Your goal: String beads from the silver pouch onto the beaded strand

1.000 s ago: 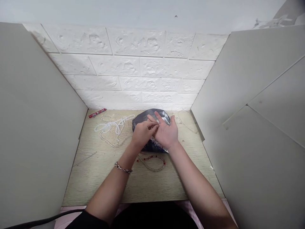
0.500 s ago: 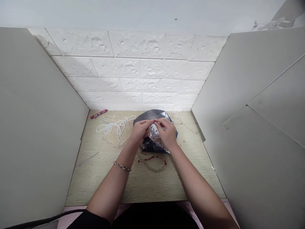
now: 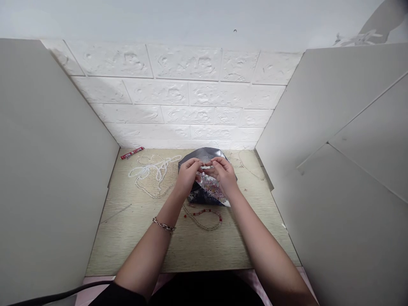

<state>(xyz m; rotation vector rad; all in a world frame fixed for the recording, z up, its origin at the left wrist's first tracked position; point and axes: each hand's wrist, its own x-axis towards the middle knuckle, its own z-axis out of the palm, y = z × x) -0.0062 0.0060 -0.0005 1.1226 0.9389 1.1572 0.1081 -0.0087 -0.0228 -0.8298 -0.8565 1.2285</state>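
A clear plastic bag [image 3: 212, 188] with many small pink and multicoloured pieces inside hangs tilted from my fingers. My left hand [image 3: 187, 176] pinches its upper edge from the left. On the other side my right hand [image 3: 225, 175] grips the same edge, fingertips a little apart from the left ones. Behind and below lies a dark, shiny bag [image 3: 204, 154], partly covered by the hands and the clear bag. Closer to me on the table rests a loop of pale and red beads [image 3: 207, 229].
White and pearl bead strands [image 3: 149, 170] lie tangled on the left of the wooden table [image 3: 207, 255]. A red packaged item [image 3: 132, 153] is at the back left, a thin needle-like rod [image 3: 117, 212] at the left. Fine chain [image 3: 251, 171] lies back right. Grey panels flank both sides.
My fingertips have moved slightly apart along the top of the clear bag, and a gap shows between them. The bag has shifted slightly; the table things stay put.
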